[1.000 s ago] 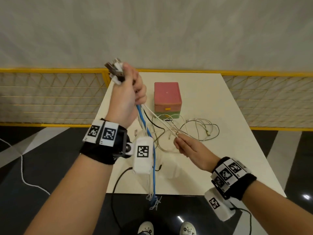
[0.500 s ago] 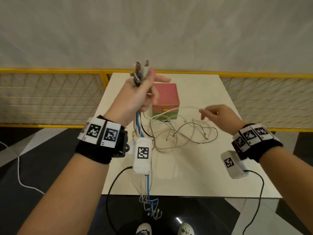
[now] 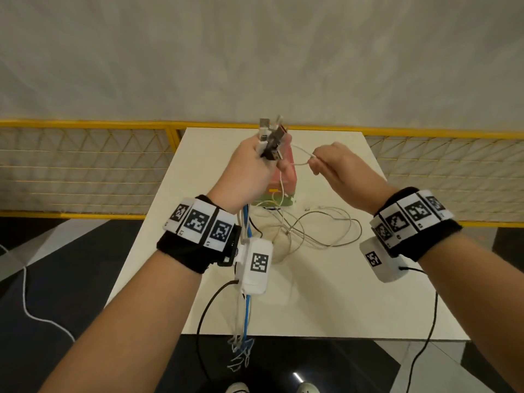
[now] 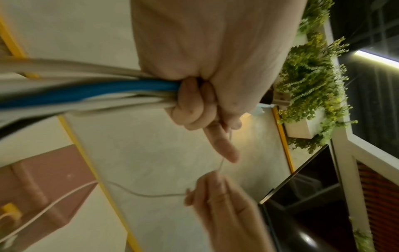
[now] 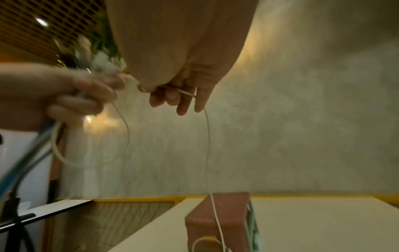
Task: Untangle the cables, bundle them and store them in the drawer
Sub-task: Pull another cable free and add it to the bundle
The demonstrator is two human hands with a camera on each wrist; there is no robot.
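My left hand (image 3: pixel 252 163) is raised above the table and grips a bunch of cables (image 4: pixel 90 90), white ones and a blue one; their plugs (image 3: pixel 270 137) stick up out of the fist and the loose ends (image 3: pixel 241 347) hang past the table's front edge. Its forefinger (image 4: pixel 222 146) points out. My right hand (image 3: pixel 331 163) is close to the right of it and pinches a thin white cable (image 5: pixel 208 153) near its plug (image 5: pixel 185 93). That cable runs down past the pink drawer box (image 3: pixel 287 177) to a tangle of white cables (image 3: pixel 312 228) on the table.
The white table (image 3: pixel 326 293) carries the pink box with a green base and a yellow handle (image 3: pixel 273 190). A yellow mesh fence (image 3: pixel 85 165) runs behind and beside the table. Black wrist-camera leads (image 3: pixel 425 344) hang from both wrists over the dark floor.
My right hand has lifted the thin white cable off the table, swung out right, then come up beside the left hand. The left hand has shifted right over the pink box.
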